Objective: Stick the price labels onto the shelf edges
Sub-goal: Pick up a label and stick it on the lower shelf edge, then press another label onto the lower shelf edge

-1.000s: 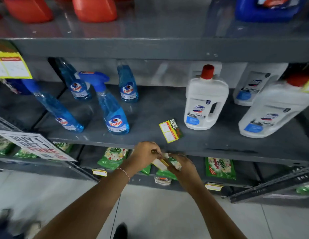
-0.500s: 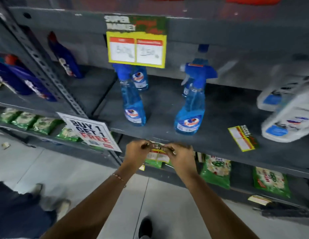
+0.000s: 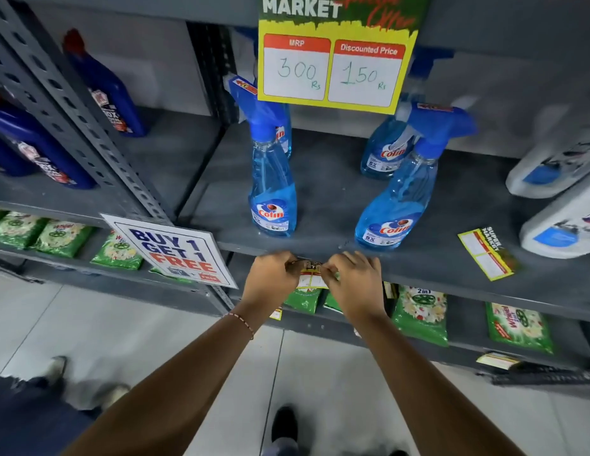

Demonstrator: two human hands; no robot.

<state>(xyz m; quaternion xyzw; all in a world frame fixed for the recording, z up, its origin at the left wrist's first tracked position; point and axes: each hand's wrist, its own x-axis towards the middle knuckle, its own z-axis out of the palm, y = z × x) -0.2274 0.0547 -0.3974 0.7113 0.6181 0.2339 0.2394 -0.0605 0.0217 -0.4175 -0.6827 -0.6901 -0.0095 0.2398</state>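
Observation:
A small yellow and white price label [image 3: 309, 278] hangs at the front edge of the grey middle shelf [image 3: 428, 274]. My left hand [image 3: 270, 280] pinches its upper left corner and my right hand [image 3: 354, 283] pinches its upper right corner, both pressed against the shelf edge. Most of the label is hidden by my fingers. A second yellow price label [image 3: 487, 253] lies flat on the shelf to the right. A large filled-in price label reading 300 and 150 [image 3: 333, 60] hangs from the shelf above.
Two blue Colin spray bottles [image 3: 274, 189] [image 3: 397, 205] stand just behind my hands. White jugs [image 3: 563, 218] sit at right. A "Buy 1 Get 1 Free" sign [image 3: 175, 250] juts out at left. Green detergent packets [image 3: 418, 312] fill the shelf below. Someone's feet [image 3: 56, 373] are at lower left.
The view has swung left along the shelf and drawn closer. My hands carried the small label leftward to the shelf edge in front of the spray bottles.

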